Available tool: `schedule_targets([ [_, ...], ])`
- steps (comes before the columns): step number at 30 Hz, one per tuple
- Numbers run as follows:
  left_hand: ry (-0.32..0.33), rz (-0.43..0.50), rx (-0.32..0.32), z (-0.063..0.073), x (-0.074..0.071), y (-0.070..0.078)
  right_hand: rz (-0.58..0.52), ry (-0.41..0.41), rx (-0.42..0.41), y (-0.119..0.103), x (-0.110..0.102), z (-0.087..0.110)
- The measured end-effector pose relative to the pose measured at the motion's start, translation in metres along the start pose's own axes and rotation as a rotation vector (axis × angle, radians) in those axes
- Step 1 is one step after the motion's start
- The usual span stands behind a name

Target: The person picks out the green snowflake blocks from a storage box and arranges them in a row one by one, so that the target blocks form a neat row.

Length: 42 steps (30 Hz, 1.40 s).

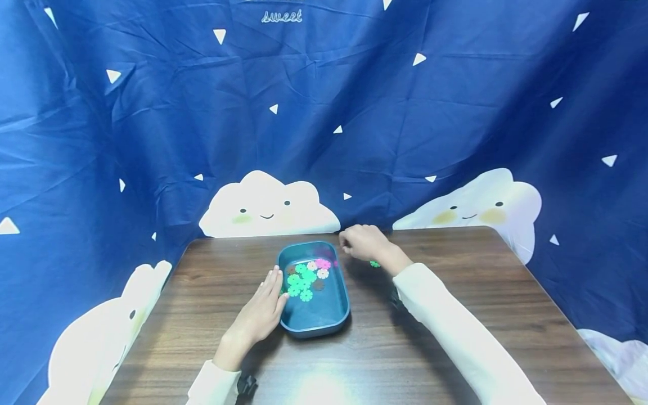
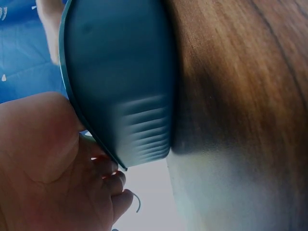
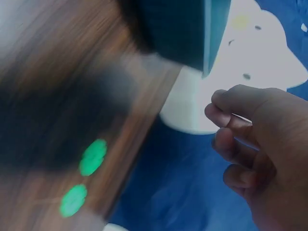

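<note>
A dark teal rectangular bin (image 1: 316, 312) holds several flower-shaped plastic pieces (image 1: 306, 277) in green, pink, pale and brown. My left hand (image 1: 260, 306) rests along the bin's left rim, fingers straight and thumb at the edge; in the left wrist view its palm lies by the rim. My right hand (image 1: 363, 242) hovers just right of the bin's far right corner. Its fingers (image 3: 233, 144) are curled, with the thumb close against the index finger and nothing visible between them. Two green flower pieces (image 3: 93, 157) lie on the table below it in the right wrist view.
The brown wood-grain table (image 1: 455, 292) ends at a blue curtain (image 1: 354, 84) printed with white clouds and triangles. One green piece (image 1: 374, 263) shows beside the right forearm in the head view. A small pink spot (image 1: 336, 263) shows at the bin's right wall.
</note>
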State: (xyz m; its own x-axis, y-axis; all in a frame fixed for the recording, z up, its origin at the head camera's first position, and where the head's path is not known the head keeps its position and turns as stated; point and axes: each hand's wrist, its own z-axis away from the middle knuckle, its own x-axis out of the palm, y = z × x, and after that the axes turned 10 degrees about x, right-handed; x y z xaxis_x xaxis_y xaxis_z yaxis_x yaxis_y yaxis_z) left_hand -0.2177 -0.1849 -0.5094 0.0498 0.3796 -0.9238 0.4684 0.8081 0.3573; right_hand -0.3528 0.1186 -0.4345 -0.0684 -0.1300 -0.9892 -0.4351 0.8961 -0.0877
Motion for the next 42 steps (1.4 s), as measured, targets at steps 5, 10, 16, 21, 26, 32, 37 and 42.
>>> schedule_targets([
  [5,-0.003,0.012,0.001,0.000,-0.001,0.001,0.009,0.025,-0.089,-0.035,-0.005,-0.012],
  [10,0.000,0.013,0.005,0.001,-0.003,0.002,0.015,0.036,-0.187,-0.063,-0.002,-0.024],
  [16,0.002,0.021,-0.001,0.003,-0.003,0.001,0.026,0.007,-0.221,-0.089,0.010,-0.037],
  [21,-0.007,0.019,-0.002,0.002,-0.004,0.001,0.041,-0.044,-0.166,-0.102,0.022,-0.046],
  [26,-0.014,0.014,0.005,0.002,-0.005,0.002,0.052,-0.103,-0.120,-0.110,0.035,-0.052],
  [32,-0.023,0.004,0.002,0.002,-0.005,0.003,0.075,-0.161,-0.085,-0.116,0.045,-0.053],
  [37,-0.015,0.005,0.003,0.001,-0.006,0.003,0.120,-0.235,-0.042,-0.120,0.051,-0.051],
  [42,-0.021,0.007,0.000,0.000,-0.006,0.002,0.161,-0.290,-0.022,-0.125,0.050,-0.049],
])
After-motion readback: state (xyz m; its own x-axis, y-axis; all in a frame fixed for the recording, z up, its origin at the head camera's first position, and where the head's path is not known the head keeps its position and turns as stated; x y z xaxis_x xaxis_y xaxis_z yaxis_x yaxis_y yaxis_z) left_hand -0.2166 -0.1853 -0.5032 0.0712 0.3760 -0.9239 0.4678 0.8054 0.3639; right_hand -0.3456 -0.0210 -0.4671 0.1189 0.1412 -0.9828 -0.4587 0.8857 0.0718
